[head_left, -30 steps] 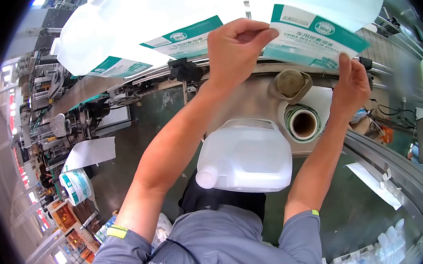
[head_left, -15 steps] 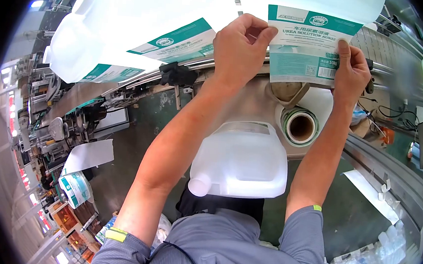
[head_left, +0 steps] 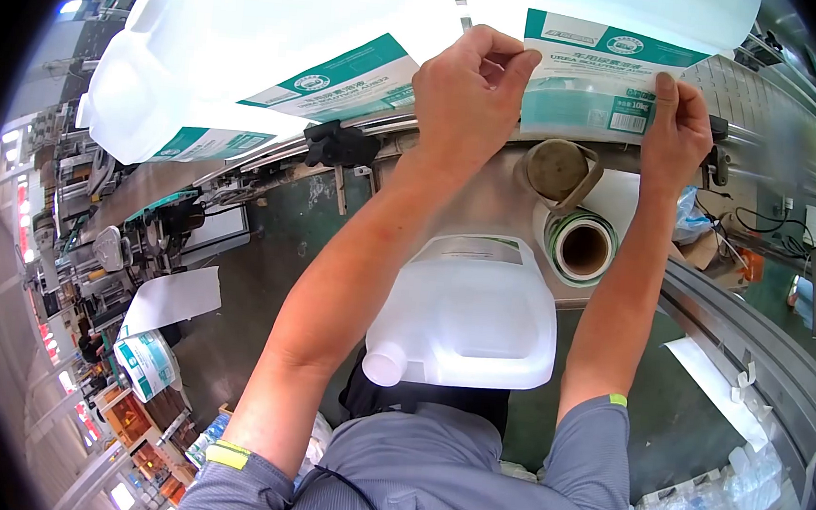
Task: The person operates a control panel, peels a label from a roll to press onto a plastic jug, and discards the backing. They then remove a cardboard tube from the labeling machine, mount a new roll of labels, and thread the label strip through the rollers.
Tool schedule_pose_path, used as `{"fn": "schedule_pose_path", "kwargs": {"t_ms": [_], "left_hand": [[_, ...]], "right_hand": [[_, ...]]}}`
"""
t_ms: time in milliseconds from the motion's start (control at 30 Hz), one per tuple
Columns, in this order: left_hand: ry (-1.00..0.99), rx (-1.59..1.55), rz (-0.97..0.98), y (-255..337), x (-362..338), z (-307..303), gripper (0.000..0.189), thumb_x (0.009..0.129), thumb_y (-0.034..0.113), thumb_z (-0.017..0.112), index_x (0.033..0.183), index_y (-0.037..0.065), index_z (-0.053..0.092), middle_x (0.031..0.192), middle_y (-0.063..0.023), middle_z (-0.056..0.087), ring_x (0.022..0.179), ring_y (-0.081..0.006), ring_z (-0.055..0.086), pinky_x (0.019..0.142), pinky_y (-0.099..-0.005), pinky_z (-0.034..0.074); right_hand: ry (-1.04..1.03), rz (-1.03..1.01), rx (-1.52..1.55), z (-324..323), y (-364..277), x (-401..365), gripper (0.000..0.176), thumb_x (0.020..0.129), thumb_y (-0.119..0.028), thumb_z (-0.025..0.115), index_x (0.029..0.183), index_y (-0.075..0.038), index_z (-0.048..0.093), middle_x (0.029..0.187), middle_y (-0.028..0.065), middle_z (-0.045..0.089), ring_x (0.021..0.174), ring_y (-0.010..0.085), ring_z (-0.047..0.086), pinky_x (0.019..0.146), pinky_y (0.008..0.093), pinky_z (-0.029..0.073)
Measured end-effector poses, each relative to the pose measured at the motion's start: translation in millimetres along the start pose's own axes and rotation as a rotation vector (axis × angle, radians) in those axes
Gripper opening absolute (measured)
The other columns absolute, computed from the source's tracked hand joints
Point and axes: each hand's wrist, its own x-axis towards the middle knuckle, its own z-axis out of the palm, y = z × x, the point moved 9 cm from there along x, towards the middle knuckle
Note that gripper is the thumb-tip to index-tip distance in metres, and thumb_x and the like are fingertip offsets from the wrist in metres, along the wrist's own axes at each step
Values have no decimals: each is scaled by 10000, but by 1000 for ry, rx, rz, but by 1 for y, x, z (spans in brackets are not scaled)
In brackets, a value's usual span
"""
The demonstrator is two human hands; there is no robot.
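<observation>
From where I stand, both hands are up at the line, one at either side of a green-and-white label [head_left: 584,89]. The left hand [head_left: 471,92] is closed to a pinch, thumb against forefinger, on the label's left edge just below its top corner. The right hand [head_left: 676,132] is nearly closed too, its fingertips on the right edge about midway down and the other fingers curled in. The label spans the space between them, its upper part over the front of a big white jug [head_left: 648,10]; how much of it touches the plastic I can't tell. Its bottom edge is above the metal rail, and a dark clamp [head_left: 340,144] sits on that rail, left of the left wrist. Farther left, labelled jugs [head_left: 243,41] stand close along the line. The forearms are well apart, and the room between them narrows on the right, where a lidded pot [head_left: 557,169] with a loop handle stands near a label roll [head_left: 583,250], the roll close to the right forearm. A tan worktop [head_left: 471,188] shows between the left forearm and the pot. Nearer the body, a translucent jug [head_left: 466,308] lies on its side between the forearms, its cap end toward the left elbow. Green floor [head_left: 274,254] shows outside the left forearm, and a metal frame [head_left: 757,330] runs past the right elbow.
</observation>
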Motion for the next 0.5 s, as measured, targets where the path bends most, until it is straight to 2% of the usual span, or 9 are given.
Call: {"fn": "schedule_pose_path", "kwargs": {"t_ms": [200,333,400,433,467,500], "left_hand": [[85,70,83,5,0,-2,213,866,246,839,891,63,734,727,-26,736,631,-117,680,617,-260,531],[101,134,92,12,3,-6,235,853,254,851,844,65,711,694,-29,729,602,-116,678,607,-261,535],[-59,414,-60,4,5,-9,262,847,268,860,825,66,695,684,-34,721,596,-138,678,603,-288,538],[-52,415,-55,15,1,-20,262,847,268,860,825,66,695,684,-34,721,596,-138,678,603,-288,538],[22,306,170,48,-6,-34,284,849,300,858,826,68,696,655,-37,700,573,-167,662,585,-314,531],[88,191,398,80,-10,-46,308,851,331,857,826,69,697,626,-39,679,550,-195,647,568,-340,524]], "right_hand": [[8,-25,-8,1,2,2,277,970,-272,775,941,-4,713,816,-17,690,753,43,581,684,197,450],[43,32,-115,0,0,0,344,953,-328,790,907,6,720,788,-11,689,732,56,591,671,211,460],[70,55,-158,-2,-7,-3,377,942,-355,798,889,11,722,765,-7,685,713,71,598,665,223,466],[77,195,-318,-8,-4,-7,363,956,-338,784,932,17,713,809,6,689,747,75,605,687,223,472],[88,329,-475,-15,-2,-11,351,969,-322,770,976,23,704,852,19,692,781,79,612,708,223,478],[102,317,-466,-17,-4,-16,351,969,-322,770,976,23,704,852,19,692,781,79,612,708,223,478]]}}
